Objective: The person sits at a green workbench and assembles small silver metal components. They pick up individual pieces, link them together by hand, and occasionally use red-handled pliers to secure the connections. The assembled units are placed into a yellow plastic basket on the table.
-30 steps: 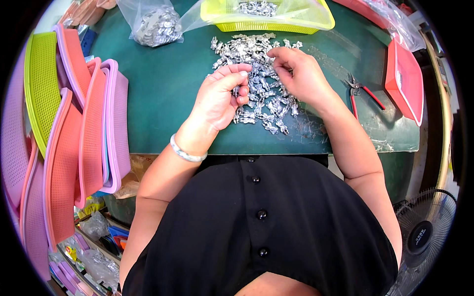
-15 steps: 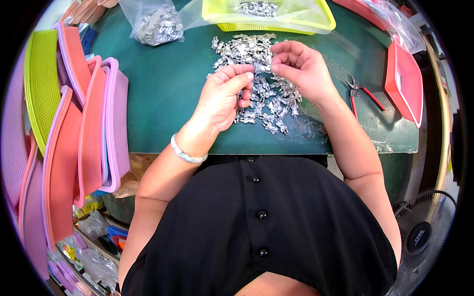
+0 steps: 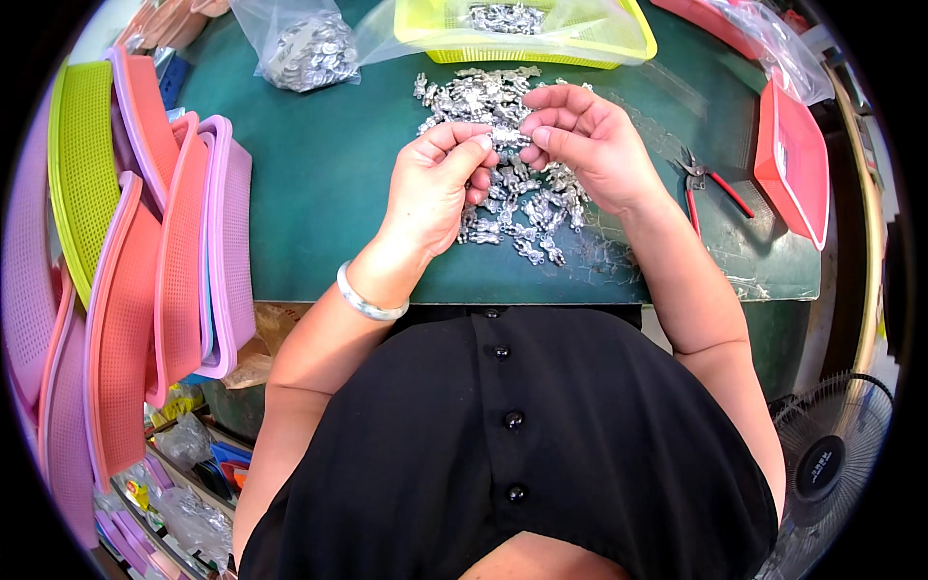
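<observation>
Over the table, my left hand [image 3: 433,188] pinches one end of a small silver metal figure charm [image 3: 507,138] between thumb and forefinger. Its other fingers curl in. My right hand [image 3: 601,150] is at the charm's opposite end, thumb and bent fingers closed around it, though the exact contact is partly hidden. Beneath and behind both hands spreads a loose pile of similar silver charms [image 3: 474,97], with more of them scattered toward the table's near edge [image 3: 527,232].
A yellow-green basket [image 3: 541,50] with silver pieces stands at the back, beside a clear bag of metal pieces [image 3: 311,53]. Red-handled pliers [image 3: 723,188] and a pink tray [image 3: 797,159] lie right. Stacked plastic baskets [image 3: 179,271] line the left; a fan [image 3: 822,469] stands lower right.
My right hand has shifted slightly left and its fingers have drawn in at the charm. The charm shows more plainly between my hands. My left hand is almost in the same place.
</observation>
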{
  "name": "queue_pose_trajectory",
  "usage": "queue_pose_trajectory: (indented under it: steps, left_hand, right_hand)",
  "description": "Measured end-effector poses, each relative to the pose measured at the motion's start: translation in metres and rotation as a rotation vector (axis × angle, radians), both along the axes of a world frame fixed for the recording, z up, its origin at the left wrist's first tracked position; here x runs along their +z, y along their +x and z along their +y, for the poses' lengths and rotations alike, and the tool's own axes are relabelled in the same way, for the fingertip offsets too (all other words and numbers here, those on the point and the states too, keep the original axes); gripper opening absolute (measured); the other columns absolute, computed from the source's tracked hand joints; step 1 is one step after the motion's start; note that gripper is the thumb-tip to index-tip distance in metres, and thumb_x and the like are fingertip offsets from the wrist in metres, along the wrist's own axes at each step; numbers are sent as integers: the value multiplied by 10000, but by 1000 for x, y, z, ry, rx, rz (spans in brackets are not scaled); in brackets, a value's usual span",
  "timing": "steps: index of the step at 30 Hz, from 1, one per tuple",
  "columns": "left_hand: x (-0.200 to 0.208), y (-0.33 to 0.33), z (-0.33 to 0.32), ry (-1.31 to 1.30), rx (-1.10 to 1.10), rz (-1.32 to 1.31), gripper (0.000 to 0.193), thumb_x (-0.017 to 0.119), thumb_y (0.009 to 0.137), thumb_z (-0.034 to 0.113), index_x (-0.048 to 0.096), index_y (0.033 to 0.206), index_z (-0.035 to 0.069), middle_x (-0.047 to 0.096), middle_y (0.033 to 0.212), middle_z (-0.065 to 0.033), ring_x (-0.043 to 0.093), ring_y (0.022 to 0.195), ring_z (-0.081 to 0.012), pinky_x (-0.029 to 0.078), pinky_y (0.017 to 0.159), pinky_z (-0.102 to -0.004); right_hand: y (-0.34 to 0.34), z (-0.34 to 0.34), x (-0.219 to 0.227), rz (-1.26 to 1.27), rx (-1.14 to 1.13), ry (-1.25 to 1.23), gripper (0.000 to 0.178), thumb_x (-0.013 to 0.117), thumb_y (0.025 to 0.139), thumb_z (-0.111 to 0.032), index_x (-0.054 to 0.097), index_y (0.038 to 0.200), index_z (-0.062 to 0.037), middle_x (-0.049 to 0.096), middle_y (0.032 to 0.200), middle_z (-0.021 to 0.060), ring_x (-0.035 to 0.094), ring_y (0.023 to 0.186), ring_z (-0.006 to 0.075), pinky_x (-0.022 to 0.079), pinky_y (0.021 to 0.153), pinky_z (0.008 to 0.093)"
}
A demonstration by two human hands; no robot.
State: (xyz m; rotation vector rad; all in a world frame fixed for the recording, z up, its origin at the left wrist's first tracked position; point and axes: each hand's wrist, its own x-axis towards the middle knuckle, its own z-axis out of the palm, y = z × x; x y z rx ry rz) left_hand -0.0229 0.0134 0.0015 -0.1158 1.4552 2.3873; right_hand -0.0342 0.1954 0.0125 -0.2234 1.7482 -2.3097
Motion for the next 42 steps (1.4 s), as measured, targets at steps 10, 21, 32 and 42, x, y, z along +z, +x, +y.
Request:
queue_pose_trajectory:
  steps: [10,21,32,42]
  left_hand:
    - [1,0,1,63,-16,14,140,543,857,58,592,981,17,595,772,-46,493,578,-67,393,494,-194]
    - [-7,-2,1,162,-15,-6,191,523,863,44,579,1041,0,584,818,-54,499,646,-92,421,567,-218]
    - [-2,-2,-3,145,-24,-115,211,476,874,59,545,1057,-20,564,836,-68,474,645,-100,409,557,-214]
    - [-1,-4,-6,180,-54,-191,128,492,868,122,535,940,26,541,804,-60,522,682,-145,423,532,-229]
  right_hand:
    - [1,-2,-1,-48,22,-33,322,598,780,14,500,1085,48,595,866,80,603,748,136,492,656,235]
    - [6,-11,-8,266,-1,135,426,578,739,92,475,1142,6,539,885,28,522,782,75,451,737,197]
    - [-8,7,-11,679,-182,1125,368,660,675,-66,545,1023,-31,606,842,124,538,814,303,437,734,375]
    - [-8,0,-18,825,-186,1190,308,591,687,-21,543,991,-38,607,767,101,538,804,299,411,737,376]
